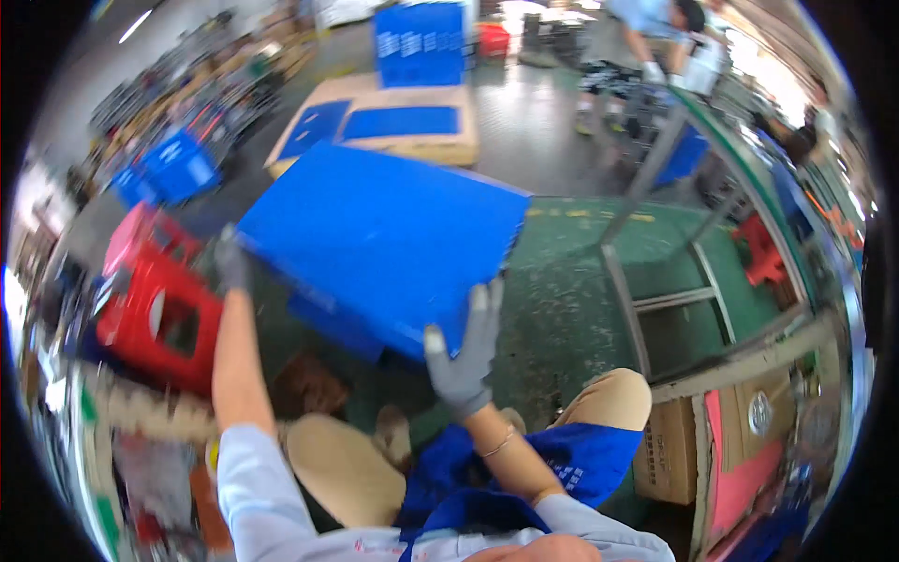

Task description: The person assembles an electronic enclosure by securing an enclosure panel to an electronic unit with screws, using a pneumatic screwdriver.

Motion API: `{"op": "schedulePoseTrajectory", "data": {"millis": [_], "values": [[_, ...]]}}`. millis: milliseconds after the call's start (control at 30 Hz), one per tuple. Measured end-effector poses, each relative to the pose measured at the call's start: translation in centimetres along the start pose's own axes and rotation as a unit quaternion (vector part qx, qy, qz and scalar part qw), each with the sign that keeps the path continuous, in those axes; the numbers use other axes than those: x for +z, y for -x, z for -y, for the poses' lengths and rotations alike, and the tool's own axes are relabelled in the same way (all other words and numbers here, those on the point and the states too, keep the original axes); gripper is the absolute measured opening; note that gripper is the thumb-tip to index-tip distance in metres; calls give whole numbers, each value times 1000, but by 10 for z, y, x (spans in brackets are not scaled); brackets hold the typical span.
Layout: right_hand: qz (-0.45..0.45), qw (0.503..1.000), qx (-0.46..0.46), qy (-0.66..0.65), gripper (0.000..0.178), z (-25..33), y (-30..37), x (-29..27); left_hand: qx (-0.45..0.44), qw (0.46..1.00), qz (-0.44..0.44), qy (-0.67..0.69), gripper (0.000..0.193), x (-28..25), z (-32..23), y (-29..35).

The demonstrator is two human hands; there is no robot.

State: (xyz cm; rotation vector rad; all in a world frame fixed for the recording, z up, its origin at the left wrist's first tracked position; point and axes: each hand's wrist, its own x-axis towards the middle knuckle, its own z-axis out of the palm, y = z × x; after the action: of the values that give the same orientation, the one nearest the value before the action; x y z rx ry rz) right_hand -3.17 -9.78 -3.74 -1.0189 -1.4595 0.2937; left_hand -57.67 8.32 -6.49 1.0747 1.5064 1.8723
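Note:
A large blue box [384, 229] with a smooth, flat top is held tilted in front of me, above the green floor. My left hand [231, 260], in a grey glove and blurred, is at the box's left corner, its fingers closed against the edge. At the near right corner my right hand [465, 351], also gloved in grey, grips the box between thumb and fingers. The box's underside and the fingertips behind its edges are hidden.
Red plastic stools [164, 314] stand to the left. A metal-framed table [676, 300] is on the right, beside cardboard boxes [667, 451]. Ahead, blue sheets and an upright blue box [421, 44] rest on a pallet [375, 94]. A person [655, 47] works at the far right.

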Motion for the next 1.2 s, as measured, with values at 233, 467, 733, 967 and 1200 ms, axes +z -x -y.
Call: {"op": "schedulePoseTrajectory", "data": {"millis": [233, 467, 733, 967, 1200], "values": [[-32, 990, -11, 136, 44, -38, -14, -7, -21, 997, -27, 67, 48, 93, 103, -33], [-29, 997, -30, 71, 37, -87, -58, -8, -74, 974, -182, 117, 53, 124, 45, 57], [-33, 987, 51, 150, 23, -133, -136, -15, 48, 963, -266, -17, 62, 139, 30, 116], [-47, 979, 173, 100, 26, -150, -139, -29, 20, 956, -276, -100, 65, 152, -7, 160], [37, 976, 162, 141, 33, -172, -151, -85, -2, 947, -256, -193, 75, 177, -34, 225]]}}
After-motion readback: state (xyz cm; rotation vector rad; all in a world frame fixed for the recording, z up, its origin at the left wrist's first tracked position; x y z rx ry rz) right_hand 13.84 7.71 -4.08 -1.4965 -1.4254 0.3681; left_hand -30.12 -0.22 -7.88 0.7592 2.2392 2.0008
